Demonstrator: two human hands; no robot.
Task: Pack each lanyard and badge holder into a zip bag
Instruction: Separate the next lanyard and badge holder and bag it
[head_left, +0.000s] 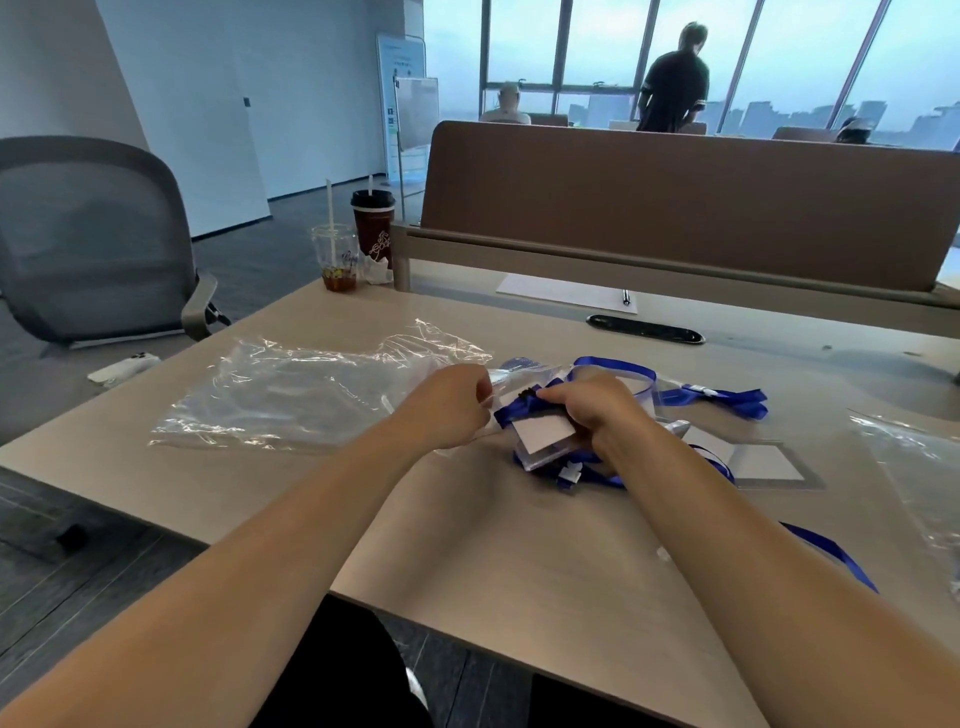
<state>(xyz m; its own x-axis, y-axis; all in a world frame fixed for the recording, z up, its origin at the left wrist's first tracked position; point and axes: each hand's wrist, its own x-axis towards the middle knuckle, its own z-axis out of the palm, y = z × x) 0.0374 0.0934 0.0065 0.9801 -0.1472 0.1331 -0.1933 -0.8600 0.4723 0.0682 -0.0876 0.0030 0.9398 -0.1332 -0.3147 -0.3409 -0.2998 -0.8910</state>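
On desk (467, 545), left hand (452, 410) pinches sideways zip bag (291, 395), right hand (597, 410) grips badge holder (545, 434)

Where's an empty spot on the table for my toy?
Bare table near the front edge, between the forearms. Another strip lies between the zip bag and the paper. It's crowded around the left hand and right hand, among blue lanyards and a badge holder.

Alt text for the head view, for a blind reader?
At a desk, the left hand pinches the edge of a clear zip bag while the right hand grips a badge holder wound with blue lanyard. More lanyards and bags lie nearby.
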